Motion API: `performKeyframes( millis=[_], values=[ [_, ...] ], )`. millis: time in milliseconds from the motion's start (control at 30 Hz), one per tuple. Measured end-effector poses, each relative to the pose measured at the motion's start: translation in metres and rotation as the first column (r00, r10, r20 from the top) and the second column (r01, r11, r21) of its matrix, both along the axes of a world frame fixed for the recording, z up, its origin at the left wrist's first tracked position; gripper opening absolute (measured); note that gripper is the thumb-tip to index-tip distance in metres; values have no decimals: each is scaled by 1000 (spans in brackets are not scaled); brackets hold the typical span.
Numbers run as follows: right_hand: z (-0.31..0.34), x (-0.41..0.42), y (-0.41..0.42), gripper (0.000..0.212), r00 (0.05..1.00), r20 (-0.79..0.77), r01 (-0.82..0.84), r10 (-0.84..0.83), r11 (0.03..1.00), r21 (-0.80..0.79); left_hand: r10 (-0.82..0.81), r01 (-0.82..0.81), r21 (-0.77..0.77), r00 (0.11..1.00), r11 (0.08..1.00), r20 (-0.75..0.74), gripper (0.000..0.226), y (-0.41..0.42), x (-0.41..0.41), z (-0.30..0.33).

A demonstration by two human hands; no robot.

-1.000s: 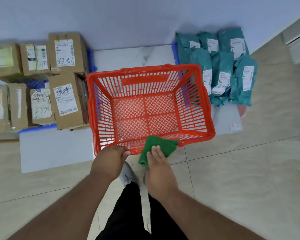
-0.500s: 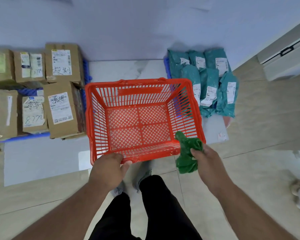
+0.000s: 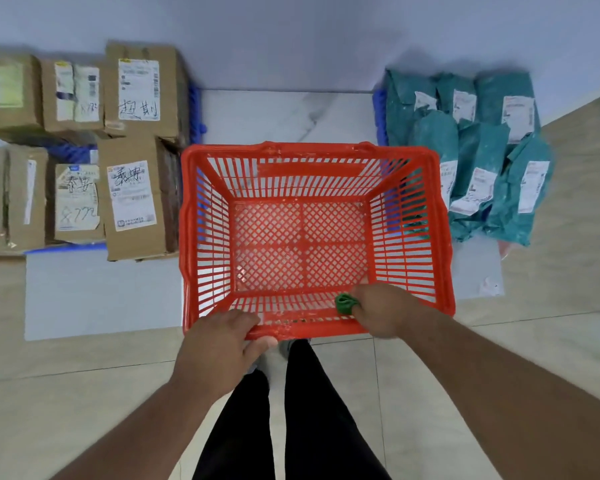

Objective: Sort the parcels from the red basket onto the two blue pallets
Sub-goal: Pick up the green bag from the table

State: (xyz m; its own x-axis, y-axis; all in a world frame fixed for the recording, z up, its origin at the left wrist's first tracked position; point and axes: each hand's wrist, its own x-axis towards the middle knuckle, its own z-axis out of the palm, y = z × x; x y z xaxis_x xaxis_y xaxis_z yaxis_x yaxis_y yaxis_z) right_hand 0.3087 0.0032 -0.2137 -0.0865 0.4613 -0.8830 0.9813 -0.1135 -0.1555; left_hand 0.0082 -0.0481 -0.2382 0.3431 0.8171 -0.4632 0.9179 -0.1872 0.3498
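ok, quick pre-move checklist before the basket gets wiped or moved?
1. Basket emptied of parcels: ok, only bare mesh shows.
2. Boxes stacked at left over a blue pallet: ok.
3. Green bags grouped at right: ok; the pallet under them barely shows.
4. Left hand gripping the near rim: ok.
5. Right hand holding the cloth at the near wall: ok.
6. Cloth touching the wall: cannot tell.
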Motion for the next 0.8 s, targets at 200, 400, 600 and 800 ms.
performKeyframes(
  millis=[200,400,600,800],
  values=[
    [-23,-69,13,21,962,-230,137,-150,988,-73,111,-112,-60,994,992,-21,82,2,4,8],
    [-34,-102,24,14,931,-360,11,-61,990,-140,182,-185,-115,983,976,-38,66,4,6,11],
    [-23,8,29,37,997,52,-37,50,972,-230,210,-214,-149,977,965,-39,65,7,8,15],
    [-36,-53,26,38,996,-54,-82,74,984,-158,260,-262,-165,965,951,-35,80,3,7,11]
  ],
)
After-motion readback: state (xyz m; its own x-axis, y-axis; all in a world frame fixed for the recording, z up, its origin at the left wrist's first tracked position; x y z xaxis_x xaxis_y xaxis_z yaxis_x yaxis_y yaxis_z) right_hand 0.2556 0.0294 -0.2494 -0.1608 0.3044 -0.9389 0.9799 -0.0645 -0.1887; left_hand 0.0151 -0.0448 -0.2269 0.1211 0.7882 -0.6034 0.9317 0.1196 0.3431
